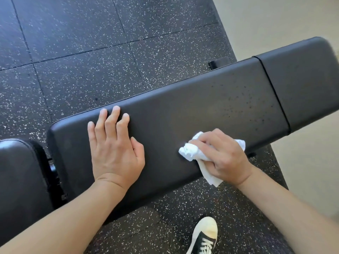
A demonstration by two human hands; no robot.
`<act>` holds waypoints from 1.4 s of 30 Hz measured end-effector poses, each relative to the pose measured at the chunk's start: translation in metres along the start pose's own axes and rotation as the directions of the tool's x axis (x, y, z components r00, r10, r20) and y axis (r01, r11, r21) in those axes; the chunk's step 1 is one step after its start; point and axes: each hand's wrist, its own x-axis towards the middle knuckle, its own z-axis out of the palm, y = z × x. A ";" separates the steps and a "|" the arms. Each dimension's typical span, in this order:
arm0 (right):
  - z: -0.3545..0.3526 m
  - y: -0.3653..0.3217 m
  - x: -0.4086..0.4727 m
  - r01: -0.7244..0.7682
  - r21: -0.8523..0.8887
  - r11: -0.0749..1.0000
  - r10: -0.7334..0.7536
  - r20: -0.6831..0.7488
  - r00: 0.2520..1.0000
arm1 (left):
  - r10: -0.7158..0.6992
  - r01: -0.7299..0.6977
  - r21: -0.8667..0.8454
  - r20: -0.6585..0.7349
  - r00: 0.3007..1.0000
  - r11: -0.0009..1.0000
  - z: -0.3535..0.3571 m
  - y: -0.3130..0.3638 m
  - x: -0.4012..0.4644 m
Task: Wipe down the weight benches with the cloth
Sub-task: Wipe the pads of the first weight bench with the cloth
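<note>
A long black padded weight bench (183, 110) runs diagonally from lower left to upper right, with a seam before its far pad (302, 77). My left hand (115, 145) lies flat, fingers apart, on the bench's left part. My right hand (223, 156) presses a crumpled white cloth (190, 152) onto the pad near its front edge. Small droplets speckle the pad's surface to the right of the cloth.
A second black pad (18, 180) sits at the lower left, with a black metal bracket (53, 173) between it and the bench. Speckled black rubber floor tiles (91, 52) lie all around. A pale floor (275, 19) borders the right. My shoe (205, 235) stands below the bench.
</note>
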 end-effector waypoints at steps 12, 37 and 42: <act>0.024 -0.040 0.102 -0.472 -0.086 0.877 0.425 -0.316 0.848 | 0.023 -0.030 0.079 0.090 0.996 0.996 -0.008 0.006 0.000; 0.037 -0.091 0.070 -0.436 0.083 0.896 0.443 -0.220 0.869 | 0.291 -0.283 -0.102 0.078 0.953 0.954 -0.005 0.008 0.000; -0.010 0.001 -0.016 -0.465 -0.229 0.855 0.381 -0.331 0.863 | 0.308 -0.303 -0.082 0.061 0.949 0.950 -0.004 0.006 0.002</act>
